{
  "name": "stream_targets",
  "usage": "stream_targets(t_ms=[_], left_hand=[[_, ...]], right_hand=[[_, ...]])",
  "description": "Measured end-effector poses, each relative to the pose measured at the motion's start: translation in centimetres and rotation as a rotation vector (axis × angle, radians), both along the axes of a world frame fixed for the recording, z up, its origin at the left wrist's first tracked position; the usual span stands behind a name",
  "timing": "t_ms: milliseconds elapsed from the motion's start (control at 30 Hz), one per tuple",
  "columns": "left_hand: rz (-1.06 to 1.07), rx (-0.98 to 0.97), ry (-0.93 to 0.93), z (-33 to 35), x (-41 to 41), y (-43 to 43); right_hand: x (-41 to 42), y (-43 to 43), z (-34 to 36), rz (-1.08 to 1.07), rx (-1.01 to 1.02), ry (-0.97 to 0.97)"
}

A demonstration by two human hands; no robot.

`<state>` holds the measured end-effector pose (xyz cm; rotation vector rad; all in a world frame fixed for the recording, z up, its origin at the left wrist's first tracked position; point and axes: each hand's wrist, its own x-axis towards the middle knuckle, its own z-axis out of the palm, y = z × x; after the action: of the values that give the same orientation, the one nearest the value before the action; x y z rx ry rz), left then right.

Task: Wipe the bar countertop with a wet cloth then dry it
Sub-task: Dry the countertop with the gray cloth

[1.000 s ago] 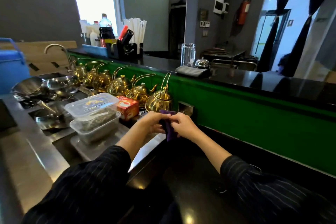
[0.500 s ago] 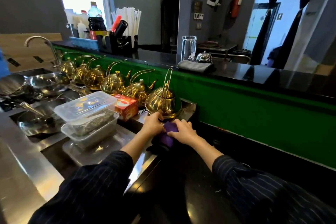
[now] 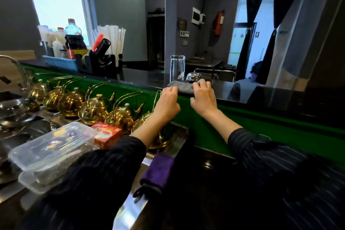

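1. Bar bench [image 3: 141,80], black and glossy, runs across our view from far left to far right, on top of a green front panel [image 3: 261,119].
2. At the far left, below it, we see a curved tap [image 3: 16,67] above some steel bowls [image 3: 13,112].
3. On the left part of the bar bench stands a blue tray [image 3: 59,61] of bottles. Just beside it is a black caddy [image 3: 100,61] with white straws [image 3: 112,37] behind it.
4. A row of gold teapots [image 3: 95,106] lines the foot of the green panel. In front of them sit stacked clear plastic tubs [image 3: 52,145] and a red tea box [image 3: 107,135].
5. A purple cloth [image 3: 158,172] lies folded on the lower bench [image 3: 205,173] between our forearms, well apart from both hands.
6. Our left hand [image 3: 168,102] reaches up to the near edge of the bar bench. Its fingers [image 3: 174,90] curl onto the left end of the grey cloth [image 3: 183,87] and grip it.
7. The grey cloth lies folded flat at that near edge. It is just in front of an upright clear glass [image 3: 177,68] and a chrome bell [image 3: 194,76].
8. Our right hand [image 3: 203,97] is beside the left one, with a small gap between them. Its fingers bend over the right end of the grey cloth and grip it too.
9. Further right, a red fire extinguisher [image 3: 219,22] hangs on the grey wall, and dark curtains [image 3: 246,52] frame a bright doorway.
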<state>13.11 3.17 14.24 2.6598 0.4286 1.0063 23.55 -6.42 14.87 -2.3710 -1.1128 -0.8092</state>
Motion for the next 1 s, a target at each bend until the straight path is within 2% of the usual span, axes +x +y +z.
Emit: stream_targets(t_ms=[200, 267, 333, 567, 667, 733, 833, 1000], left_hand=[[0.094, 0.187, 0.279, 1.4, 7.0, 4.3], [0.109, 0.202, 0.376, 1.4, 8.1, 5.4], [0.107, 0.211, 0.418, 1.2, 8.8, 6.5], [0.023, 0.346, 0.240, 1.1, 8.2, 7.2], [-0.011, 0.363, 0.178, 1.9, 7.0, 5.9], [-0.042, 0.288, 0.082, 2.4, 6.3, 4.3], [-0.091, 0.158, -0.005, 3.6, 5.8, 0.7], [-0.208, 0.159, 0.010, 4.8, 7.7, -5.6]], right_hand=[[5.3, 1.4, 1.7, -0.007, -0.422, 0.189], [6.6, 1.5, 1.4, 0.004, -0.474, 0.216], [7.5, 1.3, 0.9, 0.038, -0.413, 0.208], [8.0, -0.3, 0.0, 0.135, -0.166, 0.104], [7.8, -2.2, 1.1, 0.177, -0.077, 0.216], [7.5, -3.9, 2.2, 0.188, -0.012, 0.301], [6.9, -7.4, 4.4, 0.194, 0.047, 0.321], [6.5, -15.4, 8.2, 0.169, 0.203, 0.333]])
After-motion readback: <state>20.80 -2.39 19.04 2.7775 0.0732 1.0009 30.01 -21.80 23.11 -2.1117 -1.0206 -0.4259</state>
